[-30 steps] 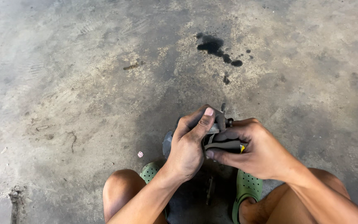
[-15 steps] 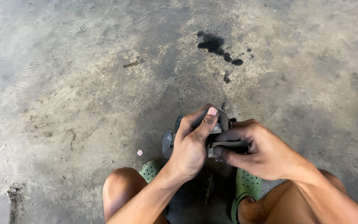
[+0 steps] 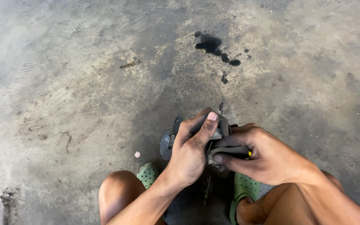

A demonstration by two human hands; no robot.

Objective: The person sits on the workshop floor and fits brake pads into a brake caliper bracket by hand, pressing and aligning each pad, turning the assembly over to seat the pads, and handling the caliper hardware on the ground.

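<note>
My left hand [image 3: 191,150] grips a dirty grey metal part [image 3: 166,143], with the fingers wrapped over its top. My right hand [image 3: 263,156] holds a dark-handled tool [image 3: 230,151] with a bit of yellow at its end, pressed against the same part. Both hands meet above my knees, over the concrete floor. Most of the metal part is hidden by my fingers.
My feet wear green perforated clogs [image 3: 243,193] on stained concrete [image 3: 84,91]. A dark oil stain [image 3: 213,46] lies farther ahead. A tiny pale scrap [image 3: 137,154] sits left of my left foot. A small dark piece [image 3: 208,189] lies between the feet.
The hands and the part have shifted slightly lower in view. My left fingers have curled further over the top of the part.
</note>
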